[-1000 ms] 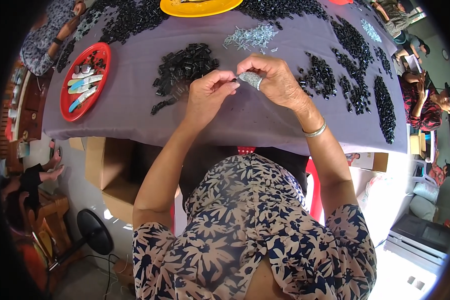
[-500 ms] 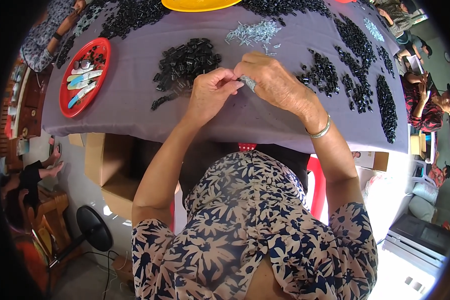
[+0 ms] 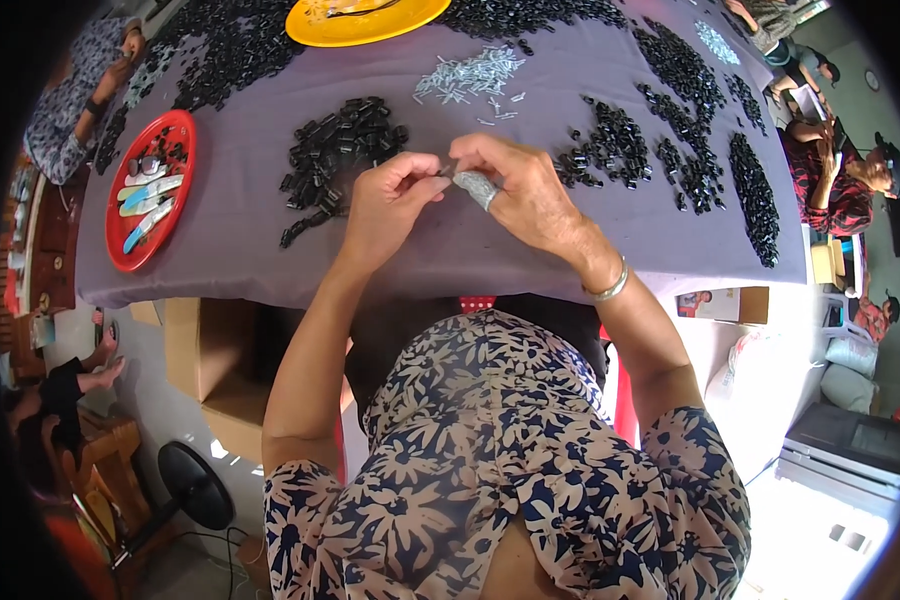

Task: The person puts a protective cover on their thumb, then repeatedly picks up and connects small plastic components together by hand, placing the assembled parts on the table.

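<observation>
My left hand (image 3: 385,205) and my right hand (image 3: 530,195) meet above the near part of the cloth, fingertips almost touching. Thumb and forefinger of each are pinched, with a tiny dark bit showing between the hands, too small to name. Silvery-grey tape (image 3: 476,188) wraps my right thumb. Just beyond my left hand lies a heap of black tubular pieces (image 3: 335,150). Past both hands is a scatter of small silvery pins (image 3: 470,75). Smaller black pieces (image 3: 610,145) are spread to the right of my right hand.
On the left a red tray (image 3: 118,245) holds blue-and-white handled tools and dark bits. A yellow dish (image 3: 305,35) sits at the far side. More black pieces (image 3: 755,200) line the right of the purple-grey tablecloth (image 3: 240,255). Another person's hand (image 3: 110,80) is at far left.
My right hand's thumb has lifted apart from its forefinger, showing more of the tape. The whole view has shifted slightly, so the table sits lower and further left.
</observation>
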`<state>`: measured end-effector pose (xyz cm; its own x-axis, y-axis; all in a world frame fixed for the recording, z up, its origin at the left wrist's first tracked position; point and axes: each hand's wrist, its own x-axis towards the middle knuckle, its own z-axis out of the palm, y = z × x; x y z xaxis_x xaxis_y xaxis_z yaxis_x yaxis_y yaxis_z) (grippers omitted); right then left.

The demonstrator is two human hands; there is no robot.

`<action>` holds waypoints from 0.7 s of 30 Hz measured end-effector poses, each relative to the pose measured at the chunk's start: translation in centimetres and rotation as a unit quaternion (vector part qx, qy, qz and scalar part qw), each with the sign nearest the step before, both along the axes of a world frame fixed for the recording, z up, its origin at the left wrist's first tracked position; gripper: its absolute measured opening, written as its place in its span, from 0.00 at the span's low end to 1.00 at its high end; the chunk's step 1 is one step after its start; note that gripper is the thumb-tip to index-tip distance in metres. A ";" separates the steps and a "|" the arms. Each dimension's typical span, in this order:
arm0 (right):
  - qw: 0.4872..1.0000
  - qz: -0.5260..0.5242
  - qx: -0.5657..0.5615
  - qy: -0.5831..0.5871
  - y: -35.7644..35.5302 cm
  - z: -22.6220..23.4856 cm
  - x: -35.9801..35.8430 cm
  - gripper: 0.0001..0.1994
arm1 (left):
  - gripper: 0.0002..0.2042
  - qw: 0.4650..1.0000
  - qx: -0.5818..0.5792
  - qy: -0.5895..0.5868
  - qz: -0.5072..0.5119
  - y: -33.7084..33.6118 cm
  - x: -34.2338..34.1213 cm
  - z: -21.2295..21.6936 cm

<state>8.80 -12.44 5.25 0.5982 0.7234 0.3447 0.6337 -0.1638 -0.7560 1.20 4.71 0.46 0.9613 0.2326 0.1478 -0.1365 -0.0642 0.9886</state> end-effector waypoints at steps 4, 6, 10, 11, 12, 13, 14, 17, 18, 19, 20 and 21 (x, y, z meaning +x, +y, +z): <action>0.996 -0.052 0.012 -0.074 -3.5 -0.9 -0.3 0.08 | 0.03 0.998 0.015 -0.053 -0.002 0.5 0.1 0.0; 0.987 -0.140 -0.010 -0.077 -6.1 -0.9 1.4 0.07 | 0.03 0.999 -0.016 -0.028 -0.025 0.5 0.1 0.5; 0.973 -0.216 -0.070 -0.043 -10.5 0.5 6.8 0.08 | 0.04 0.997 -0.062 -0.033 -0.030 0.6 0.3 0.2; 0.972 -0.212 -0.099 -0.023 -10.5 1.0 7.2 0.07 | 0.04 0.997 -0.061 -0.032 -0.029 0.5 0.3 0.2; 0.972 -0.211 -0.098 -0.022 -10.2 1.1 7.3 0.07 | 0.04 0.998 -0.059 -0.031 -0.020 0.4 0.3 0.4; 0.981 -0.158 -0.112 -0.034 -9.6 1.1 7.3 0.07 | 0.05 0.998 -0.058 -0.030 -0.011 0.4 0.3 0.4; 0.985 -0.106 -0.127 -0.046 -9.0 1.2 7.2 0.07 | 0.05 0.998 -0.057 -0.030 -0.011 0.4 0.3 0.3; 0.982 -0.041 -0.160 -0.089 -7.7 0.6 7.3 0.06 | 0.05 1.000 0.002 -0.023 -0.020 0.6 0.2 0.1; 0.982 -0.040 -0.159 -0.089 -7.4 0.5 7.4 0.06 | 0.05 1.000 0.008 -0.020 -0.019 0.4 0.2 0.2; 0.976 -0.050 -0.190 -0.093 -7.0 0.4 7.5 0.06 | 0.06 1.000 0.014 -0.017 -0.018 0.2 0.3 0.3; 0.969 -0.058 -0.221 -0.097 -6.6 0.3 7.5 0.06 | 0.06 1.000 0.014 -0.017 -0.016 0.1 0.2 0.3; 0.969 -0.056 -0.220 -0.097 -6.3 0.2 7.4 0.06 | 0.06 0.999 0.008 -0.035 -0.015 0.1 0.2 0.3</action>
<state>16.25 -18.77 5.40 0.6361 0.7602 0.1323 0.7170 -0.5190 -0.4653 1.45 4.83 0.72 0.9548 0.2014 0.2188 -0.2079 -0.0739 0.9753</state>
